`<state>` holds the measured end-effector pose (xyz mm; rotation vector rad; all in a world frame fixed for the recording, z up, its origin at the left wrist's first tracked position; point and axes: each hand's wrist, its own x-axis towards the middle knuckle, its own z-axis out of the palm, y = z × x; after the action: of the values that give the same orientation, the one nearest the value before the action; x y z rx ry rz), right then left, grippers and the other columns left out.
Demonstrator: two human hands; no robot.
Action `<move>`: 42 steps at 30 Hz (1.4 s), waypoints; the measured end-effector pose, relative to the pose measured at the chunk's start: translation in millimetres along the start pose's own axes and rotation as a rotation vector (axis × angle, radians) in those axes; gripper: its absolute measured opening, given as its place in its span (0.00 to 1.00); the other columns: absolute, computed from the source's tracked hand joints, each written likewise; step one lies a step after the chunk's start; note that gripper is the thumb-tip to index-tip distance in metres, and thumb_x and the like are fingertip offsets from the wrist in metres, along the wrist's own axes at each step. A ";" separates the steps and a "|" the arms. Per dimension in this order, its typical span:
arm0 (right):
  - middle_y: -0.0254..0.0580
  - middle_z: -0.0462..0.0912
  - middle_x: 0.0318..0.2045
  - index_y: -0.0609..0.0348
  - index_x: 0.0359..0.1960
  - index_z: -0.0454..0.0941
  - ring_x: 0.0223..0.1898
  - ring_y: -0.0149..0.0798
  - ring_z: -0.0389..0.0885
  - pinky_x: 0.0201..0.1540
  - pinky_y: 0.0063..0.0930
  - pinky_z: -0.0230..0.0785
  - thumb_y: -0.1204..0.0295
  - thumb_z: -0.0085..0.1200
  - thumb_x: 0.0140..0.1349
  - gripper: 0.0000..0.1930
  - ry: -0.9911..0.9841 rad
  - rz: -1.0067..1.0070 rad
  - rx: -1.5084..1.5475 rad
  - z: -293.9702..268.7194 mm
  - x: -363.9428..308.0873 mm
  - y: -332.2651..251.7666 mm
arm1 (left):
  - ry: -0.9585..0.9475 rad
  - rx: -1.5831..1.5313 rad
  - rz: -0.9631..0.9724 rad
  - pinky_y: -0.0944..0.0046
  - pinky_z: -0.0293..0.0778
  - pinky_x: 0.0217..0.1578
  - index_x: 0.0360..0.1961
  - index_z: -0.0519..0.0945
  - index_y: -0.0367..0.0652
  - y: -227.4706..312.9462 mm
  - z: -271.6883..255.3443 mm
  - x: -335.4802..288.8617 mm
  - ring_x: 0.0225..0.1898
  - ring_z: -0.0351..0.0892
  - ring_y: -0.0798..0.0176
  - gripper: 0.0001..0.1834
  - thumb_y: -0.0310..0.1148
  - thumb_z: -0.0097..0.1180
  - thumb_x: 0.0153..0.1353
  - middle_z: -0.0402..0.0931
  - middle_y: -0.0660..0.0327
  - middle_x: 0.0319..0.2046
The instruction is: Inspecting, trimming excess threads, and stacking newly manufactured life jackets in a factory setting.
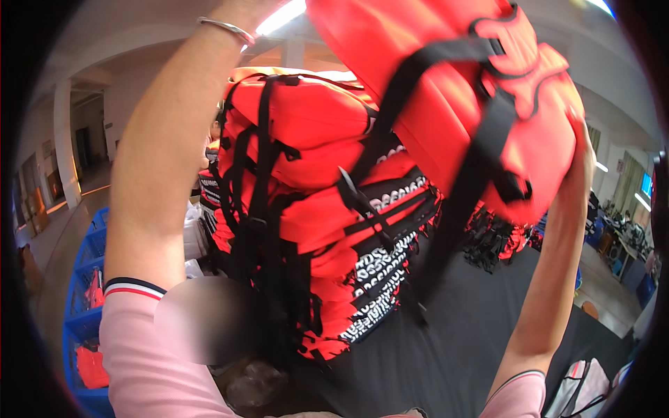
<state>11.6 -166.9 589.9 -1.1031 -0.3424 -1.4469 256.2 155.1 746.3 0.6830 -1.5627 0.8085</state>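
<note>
A red padded vest with wide black webbing straps is lifted in front of me, filling the upper right; it looks like a life vest. My right hand grips its right edge, the fingers partly hidden behind it. Of my left hand only the base shows at the top edge, above a bangle, so its fingers are out of sight. Below and to the left of the raised vest stands a tall stack of similar red vests, with black straps hanging down and black panels bearing white lettering.
The stack rests on a black-covered table. Blue plastic crates with red pieces inside stand at the left. More red and black pieces lie farther back on the table. A grey bag sits at the lower right.
</note>
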 end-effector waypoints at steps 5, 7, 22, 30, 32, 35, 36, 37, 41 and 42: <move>0.42 0.79 0.31 0.69 0.33 0.75 0.30 0.37 0.82 0.33 0.33 0.80 0.84 0.63 0.51 0.10 -0.073 0.044 0.246 135.2 85.4 44.0 | 0.254 0.185 0.052 0.70 0.80 0.41 0.53 0.79 0.36 -8.7 -93.7 15.6 0.34 0.82 0.69 0.24 0.21 0.63 0.52 0.84 0.60 0.36; 0.46 0.79 0.34 0.72 0.40 0.71 0.30 0.39 0.82 0.33 0.39 0.82 0.83 0.59 0.54 0.13 0.070 0.042 0.188 190.0 89.5 76.8 | 0.351 0.373 -0.100 0.69 0.80 0.39 0.52 0.81 0.36 -33.1 -127.5 -3.6 0.34 0.83 0.69 0.24 0.24 0.65 0.51 0.84 0.59 0.35; 0.51 0.78 0.44 0.69 0.49 0.71 0.41 0.45 0.82 0.41 0.40 0.81 0.75 0.57 0.62 0.16 0.171 0.471 0.056 166.7 4.0 227.1 | 0.405 0.113 -0.931 0.60 0.78 0.41 0.53 0.78 0.37 -168.6 -225.4 -134.2 0.40 0.81 0.57 0.27 0.47 0.59 0.61 0.80 0.52 0.45; 0.53 0.81 0.36 0.73 0.40 0.74 0.33 0.45 0.84 0.37 0.39 0.81 0.82 0.54 0.57 0.10 0.063 0.357 0.131 134.3 52.3 222.5 | 0.199 -0.102 -0.847 0.68 0.77 0.44 0.42 0.80 0.44 -144.4 -178.2 -141.4 0.37 0.82 0.70 0.21 0.51 0.59 0.62 0.82 0.64 0.38; 0.54 0.82 0.37 0.74 0.37 0.78 0.34 0.45 0.84 0.39 0.38 0.82 0.78 0.46 0.64 0.10 0.123 0.374 -0.080 186.0 25.0 216.6 | 0.308 0.074 -0.935 0.68 0.78 0.39 0.40 0.81 0.42 -155.9 -235.9 -162.1 0.36 0.82 0.70 0.18 0.46 0.61 0.60 0.82 0.63 0.37; 0.47 0.79 0.32 0.73 0.35 0.77 0.32 0.40 0.82 0.35 0.36 0.79 0.79 0.52 0.62 0.06 -0.003 0.153 -0.140 204.6 27.8 174.6 | 0.388 -0.057 -0.801 0.67 0.80 0.38 0.48 0.79 0.38 -157.5 -217.7 -160.6 0.35 0.81 0.67 0.20 0.31 0.64 0.54 0.80 0.61 0.39; 0.45 0.79 0.32 0.72 0.36 0.76 0.32 0.38 0.80 0.34 0.35 0.78 0.80 0.54 0.61 0.05 0.014 0.133 -0.157 213.3 27.5 162.0 | 0.451 -0.049 -0.679 0.67 0.80 0.39 0.49 0.78 0.36 -150.6 -205.1 -160.4 0.36 0.81 0.67 0.20 0.29 0.64 0.54 0.80 0.60 0.40; 0.43 0.79 0.32 0.71 0.36 0.76 0.32 0.37 0.80 0.33 0.34 0.78 0.80 0.54 0.61 0.05 -0.045 0.073 -0.147 221.5 25.7 154.0 | 0.431 -0.030 -0.610 0.67 0.80 0.40 0.54 0.76 0.35 -146.0 -204.0 -156.6 0.39 0.81 0.66 0.22 0.24 0.62 0.56 0.79 0.58 0.42; 0.40 0.78 0.30 0.65 0.33 0.75 0.31 0.36 0.79 0.35 0.34 0.77 0.77 0.53 0.63 0.03 -0.161 0.023 -0.102 238.0 39.1 150.5 | 0.429 0.030 -0.370 0.69 0.76 0.50 0.60 0.76 0.43 -136.8 -206.6 -126.9 0.49 0.79 0.66 0.27 0.25 0.62 0.57 0.78 0.59 0.52; 0.40 0.78 0.29 0.64 0.31 0.75 0.31 0.36 0.79 0.36 0.35 0.78 0.76 0.52 0.64 0.05 -0.194 0.050 -0.075 242.7 43.0 152.5 | 0.400 0.012 -0.297 0.68 0.77 0.49 0.62 0.74 0.43 -139.3 -213.6 -115.7 0.48 0.80 0.66 0.28 0.25 0.62 0.58 0.78 0.58 0.51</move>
<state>256.4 -45.0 686.1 -1.3079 -0.3969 -1.3212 508.4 244.3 663.8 0.6934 -1.0674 0.6810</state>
